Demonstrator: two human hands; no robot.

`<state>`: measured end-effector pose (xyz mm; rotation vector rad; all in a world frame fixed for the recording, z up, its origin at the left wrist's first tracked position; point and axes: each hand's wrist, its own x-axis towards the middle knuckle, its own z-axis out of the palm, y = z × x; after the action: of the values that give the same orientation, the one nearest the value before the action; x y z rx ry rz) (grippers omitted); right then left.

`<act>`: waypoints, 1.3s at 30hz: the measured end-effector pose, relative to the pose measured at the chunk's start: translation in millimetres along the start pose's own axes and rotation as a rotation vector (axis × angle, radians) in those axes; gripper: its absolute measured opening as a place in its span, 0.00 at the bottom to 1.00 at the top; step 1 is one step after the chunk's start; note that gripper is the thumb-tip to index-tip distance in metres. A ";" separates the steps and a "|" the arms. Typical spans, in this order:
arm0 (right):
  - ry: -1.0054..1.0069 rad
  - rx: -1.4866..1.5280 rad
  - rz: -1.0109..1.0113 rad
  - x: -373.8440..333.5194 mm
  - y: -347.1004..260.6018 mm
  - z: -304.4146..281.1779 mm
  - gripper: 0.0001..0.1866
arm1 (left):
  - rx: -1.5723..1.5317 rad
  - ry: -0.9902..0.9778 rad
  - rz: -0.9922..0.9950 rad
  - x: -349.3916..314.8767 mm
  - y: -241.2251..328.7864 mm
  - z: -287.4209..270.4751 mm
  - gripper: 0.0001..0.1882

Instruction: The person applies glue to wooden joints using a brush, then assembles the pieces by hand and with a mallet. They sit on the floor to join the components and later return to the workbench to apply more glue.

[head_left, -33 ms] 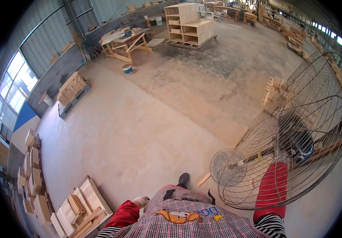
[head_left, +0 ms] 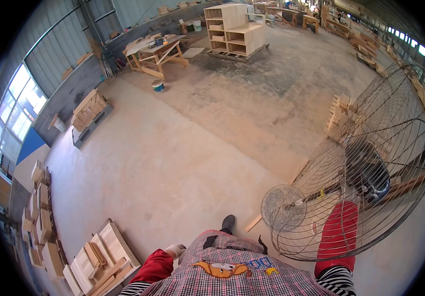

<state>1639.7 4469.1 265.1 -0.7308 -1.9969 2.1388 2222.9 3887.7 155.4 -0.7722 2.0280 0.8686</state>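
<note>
A large pedestal fan (head_left: 369, 170) with a wire cage takes up the right side, its pole running down to a round base (head_left: 284, 207). My right arm, in a red sleeve cover, reaches up behind the cage. Its hand (head_left: 349, 194), seen through the wires, is closed at the top of the pole, beside the dark motor; the motor and cage partly hide the fingers. My left hand (head_left: 176, 250), in a pale glove, hangs low beside the checked apron (head_left: 232, 274). Its fingers are too small and turned away to read.
Wooden panels and strips (head_left: 99, 259) lie at the lower left, beside stacked blocks (head_left: 42, 217). A thin strip (head_left: 253, 223) lies by the fan base. Farther off stand a bucket (head_left: 157, 86), a workbench (head_left: 155, 54) and a cabinet on a pallet (head_left: 237, 32).
</note>
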 end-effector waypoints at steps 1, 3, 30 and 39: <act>0.000 0.000 -0.002 -0.9 -0.6 -1.1 0.13 | 0.004 -0.003 0.003 3.2 -1.2 -0.3 0.24; 0.000 -0.002 0.000 -2.1 -0.7 1.2 0.13 | 0.008 -0.004 0.003 3.6 -3.0 -1.8 0.23; 0.000 -0.021 0.006 -8.6 2.9 3.3 0.13 | 0.009 -0.022 -0.002 20.4 6.9 -20.8 0.23; -0.004 -0.034 -0.007 -12.1 -7.1 17.6 0.13 | -0.164 -0.053 0.001 9.3 34.9 -37.7 0.24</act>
<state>1641.1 4449.1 275.2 -0.7239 -2.0393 2.1097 2176.2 3876.4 175.7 -0.8288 1.9279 1.0555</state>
